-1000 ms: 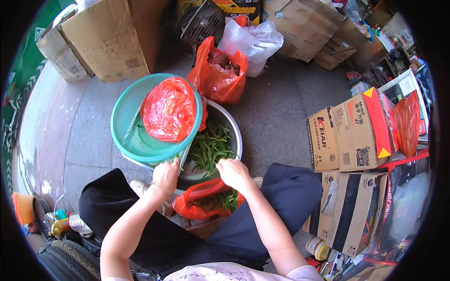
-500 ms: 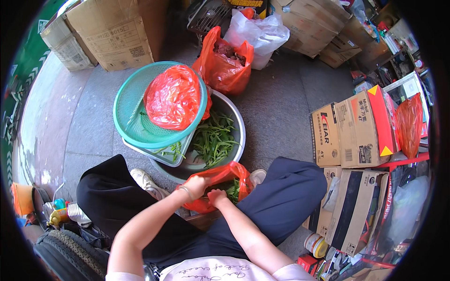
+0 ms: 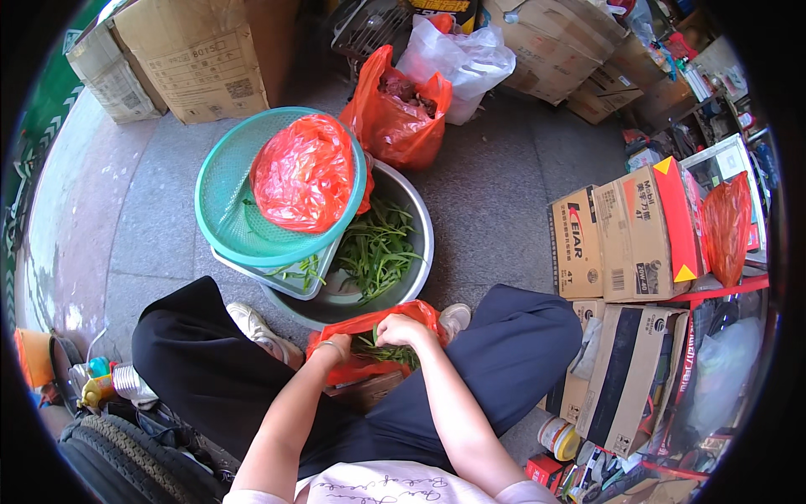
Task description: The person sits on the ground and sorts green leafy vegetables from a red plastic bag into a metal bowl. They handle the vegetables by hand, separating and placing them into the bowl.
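Observation:
A red plastic bag (image 3: 424, 312) sits open between my knees, with leafy greens (image 3: 395, 354) inside it. My left hand (image 3: 337, 345) is closed on the bag's left side, its fingertips partly hidden. Over the bag's mouth, my right hand (image 3: 401, 330) is closed, with bits of green stem showing at its fingertips. Just beyond the bag stands a wide metal basin (image 3: 430, 227) holding a heap of green leaves and stems (image 3: 379, 252). A white tray (image 3: 315, 290) with a few cut stems rests at the basin's left side, under a turquoise mesh colander (image 3: 220, 181).
A bunched red bag (image 3: 304, 172) lies in the colander. Behind stand a red bag of dark reddish produce (image 3: 403, 126) and a white plastic bag (image 3: 462, 63). Cardboard boxes (image 3: 634, 235) are stacked to my right; more boxes (image 3: 197, 59) stand far left. A tyre (image 3: 126, 462) is at lower left.
My right hand has risen out of the bag to above its mouth, and greens now show at its fingers. My left hand has shifted left and down along the bag.

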`<control>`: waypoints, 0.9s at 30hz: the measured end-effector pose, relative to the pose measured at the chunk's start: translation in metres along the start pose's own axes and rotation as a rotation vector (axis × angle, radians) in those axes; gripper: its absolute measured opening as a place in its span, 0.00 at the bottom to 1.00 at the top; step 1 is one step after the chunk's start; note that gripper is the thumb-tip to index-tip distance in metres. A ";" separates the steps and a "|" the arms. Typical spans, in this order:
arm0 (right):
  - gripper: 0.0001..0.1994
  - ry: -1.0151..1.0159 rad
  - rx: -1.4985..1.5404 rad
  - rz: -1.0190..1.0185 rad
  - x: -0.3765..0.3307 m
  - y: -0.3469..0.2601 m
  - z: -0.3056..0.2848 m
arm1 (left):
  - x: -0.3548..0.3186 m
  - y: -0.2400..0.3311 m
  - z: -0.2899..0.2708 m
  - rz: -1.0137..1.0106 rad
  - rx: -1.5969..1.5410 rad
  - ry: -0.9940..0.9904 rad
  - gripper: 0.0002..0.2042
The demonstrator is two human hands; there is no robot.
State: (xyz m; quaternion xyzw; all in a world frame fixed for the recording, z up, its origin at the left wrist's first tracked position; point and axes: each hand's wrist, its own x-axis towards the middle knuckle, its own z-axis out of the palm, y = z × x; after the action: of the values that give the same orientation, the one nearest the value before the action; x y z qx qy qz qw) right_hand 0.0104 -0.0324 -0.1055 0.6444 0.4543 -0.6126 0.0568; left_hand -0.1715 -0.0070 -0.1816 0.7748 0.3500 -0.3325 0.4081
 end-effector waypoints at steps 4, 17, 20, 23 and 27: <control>0.08 -0.099 -0.033 -0.050 -0.027 -0.015 -0.027 | -0.002 0.007 0.003 -0.048 0.009 0.022 0.14; 0.12 0.059 0.511 -0.120 -0.064 -0.019 -0.067 | -0.072 0.048 -0.093 0.036 -0.073 -0.028 0.11; 0.11 0.042 0.600 -0.144 -0.072 -0.022 -0.072 | -0.109 0.059 -0.107 -0.078 -0.115 0.111 0.10; 0.10 0.001 0.652 -0.188 -0.078 -0.029 -0.074 | -0.127 0.056 -0.101 -0.073 -0.097 0.223 0.11; 0.07 -0.135 0.780 -0.355 -0.090 -0.038 -0.078 | -0.134 0.063 -0.102 -0.104 -0.336 0.615 0.17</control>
State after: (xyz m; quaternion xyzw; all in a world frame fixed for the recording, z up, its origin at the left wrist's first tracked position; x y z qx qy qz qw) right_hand 0.0576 -0.0078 0.0071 0.4879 0.2878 -0.7794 -0.2676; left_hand -0.1690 0.0183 -0.0037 0.7418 0.5452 -0.0418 0.3882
